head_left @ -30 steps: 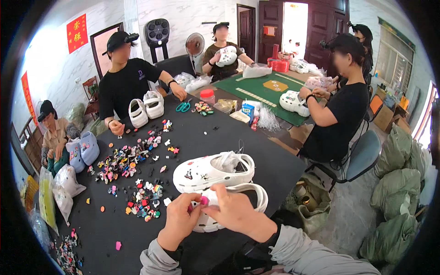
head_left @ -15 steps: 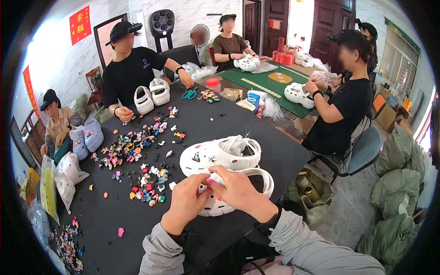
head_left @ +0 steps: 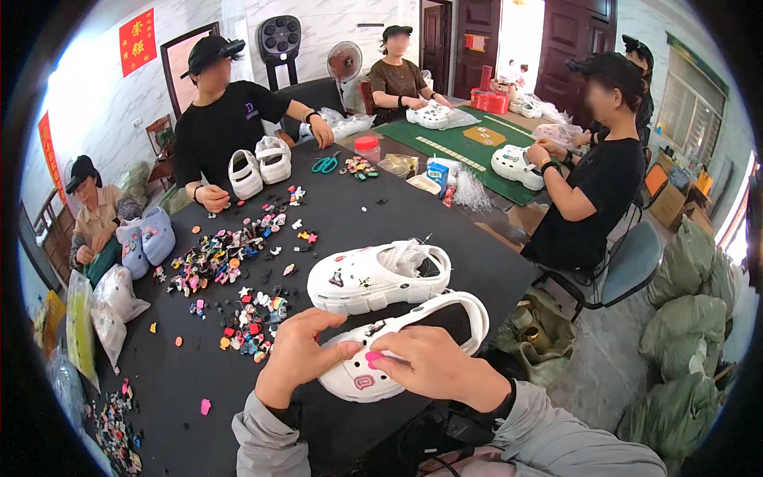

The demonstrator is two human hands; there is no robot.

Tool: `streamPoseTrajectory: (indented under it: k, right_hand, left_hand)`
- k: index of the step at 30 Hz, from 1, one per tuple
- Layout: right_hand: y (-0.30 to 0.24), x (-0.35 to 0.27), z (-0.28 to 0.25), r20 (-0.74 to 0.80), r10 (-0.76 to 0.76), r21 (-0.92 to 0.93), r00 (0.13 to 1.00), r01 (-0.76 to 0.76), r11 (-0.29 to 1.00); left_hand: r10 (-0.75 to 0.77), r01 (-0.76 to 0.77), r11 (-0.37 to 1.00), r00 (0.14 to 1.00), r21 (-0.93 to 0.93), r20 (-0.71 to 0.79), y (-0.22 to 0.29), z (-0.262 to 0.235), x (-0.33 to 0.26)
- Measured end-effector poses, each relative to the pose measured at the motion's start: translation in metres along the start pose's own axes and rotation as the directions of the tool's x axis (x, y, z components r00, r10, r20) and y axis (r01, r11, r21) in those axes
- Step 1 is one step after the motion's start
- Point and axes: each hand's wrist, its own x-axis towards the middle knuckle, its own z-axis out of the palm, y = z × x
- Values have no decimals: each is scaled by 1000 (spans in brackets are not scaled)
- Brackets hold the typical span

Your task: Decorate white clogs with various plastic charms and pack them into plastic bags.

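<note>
On the black table in front of me lies a white clog (head_left: 358,381) with holes in its upper, a pink letter charm on the toe and its heel strap toward the right. My left hand (head_left: 296,358) grips its near left side, thumb on the upper; some of those fingers are hidden. A small bright pink shoe charm (head_left: 373,359) sits between the thumb and fingers of my right hand (head_left: 437,366), right at the upper's surface. Whether it is in a hole, I cannot tell. Just beyond stands a second white clog (head_left: 373,278), with several charms and clear plastic inside.
Loose colourful charms (head_left: 214,258) lie heaped to the left, with another pile (head_left: 119,429) at the near left edge. Lilac clogs (head_left: 147,238) and plastic bags (head_left: 115,306) stand at the left. Teal scissors (head_left: 326,163) lie farther back. Several people sit around the tables.
My hands have moved apart, showing the pink charm and the clog's toe. The near clog has turned and shifted, its toe now nearer me. My left hand has moved left and down.
</note>
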Motion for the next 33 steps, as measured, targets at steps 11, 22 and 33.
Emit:
streamPoseTrajectory:
  k: [11, 22, 33]
  right_hand:
    - [13, -12, -7, 43, 36, -39, 998, -34, 999]
    - [23, -18, 3, -13, -94, -199, 995, 90, 976]
    - [23, -10, 9, -152, -111, -130, 982, 91, 987]
  left_hand:
    - [46, -37, 999, 937, -33, 347, 3, 22, 0]
    - [6, -13, 1000, 963, 23, 269, 4, 25, -4]
    - [308, -296, 929, 951, 222, -19, 40, 21, -6]
